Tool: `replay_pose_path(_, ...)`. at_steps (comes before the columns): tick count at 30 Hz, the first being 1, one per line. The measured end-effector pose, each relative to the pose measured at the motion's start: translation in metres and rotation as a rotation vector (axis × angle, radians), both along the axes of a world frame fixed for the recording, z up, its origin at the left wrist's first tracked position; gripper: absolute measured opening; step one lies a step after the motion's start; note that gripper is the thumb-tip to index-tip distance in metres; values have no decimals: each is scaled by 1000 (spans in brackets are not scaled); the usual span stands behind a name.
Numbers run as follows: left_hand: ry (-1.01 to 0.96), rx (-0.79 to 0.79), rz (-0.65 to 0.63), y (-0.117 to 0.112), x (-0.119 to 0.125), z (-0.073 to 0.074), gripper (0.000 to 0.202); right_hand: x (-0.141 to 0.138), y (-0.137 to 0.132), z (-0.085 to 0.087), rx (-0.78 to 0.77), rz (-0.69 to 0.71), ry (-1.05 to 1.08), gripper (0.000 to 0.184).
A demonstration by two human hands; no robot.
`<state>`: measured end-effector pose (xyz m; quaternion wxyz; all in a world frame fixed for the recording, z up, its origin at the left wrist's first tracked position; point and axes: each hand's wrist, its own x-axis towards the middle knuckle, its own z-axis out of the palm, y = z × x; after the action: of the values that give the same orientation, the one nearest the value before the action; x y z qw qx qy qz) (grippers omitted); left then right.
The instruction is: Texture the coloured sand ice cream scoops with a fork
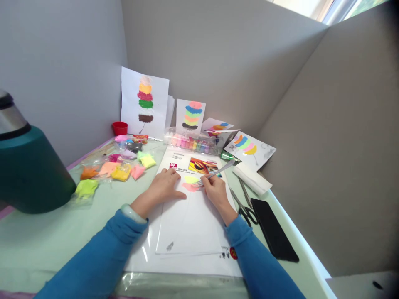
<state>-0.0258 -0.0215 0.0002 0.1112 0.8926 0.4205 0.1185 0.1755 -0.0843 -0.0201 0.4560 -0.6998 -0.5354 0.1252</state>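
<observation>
My right hand [215, 190] is closed around a metal fork [225, 167], whose handle slants up to the right. The fork's tines touch or hover just over a flat patch of pink clay [189, 187] on a white sheet of paper [190, 232]; which of the two I cannot tell. Directly above the pink lies a pale yellow clay patch [190, 179]. To the left of both, my left hand [164, 186] lies on the sheet, thumb stretched toward the pink patch and nothing held. Under the sheet is a printed white pad or packet [179, 160].
Several bagged clay lumps [121, 171] lie at left beside a teal flask [31, 170]. Scissors [246, 211], a black phone [274, 229] and a white roll [252, 178] are at right. Behind stand clay pictures [158, 91], a clear tray [193, 141] and a red cup [120, 128].
</observation>
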Motion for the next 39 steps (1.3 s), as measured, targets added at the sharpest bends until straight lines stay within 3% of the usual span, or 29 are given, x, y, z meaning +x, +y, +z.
replay_pose_path(3,4,-2,-2,0,0,0,63,-8,3,-2,-5,59,2,28)
replay_pose_path(10,-13,-14,-4,0,0,0,63,8,1,0,-31,-90,-148,28)
replay_pose_path(15,-10,-7,-6,0,0,0,62,-9,0,0,21,22,10,30)
replay_pose_path(18,-13,0,-5,-1,0,1,62,-20,3,-1,-1,51,-26,29)
replay_pose_path(24,-9,-7,-4,-1,0,1,63,-8,4,0,-86,-75,-193,25)
replay_pose_path(32,-12,18,-23,1,-1,-2,63,-19,5,-1,-18,4,-62,29)
replay_pose_path(39,-8,26,-27,4,-2,-7,64,-16,9,1,-101,-88,-253,27)
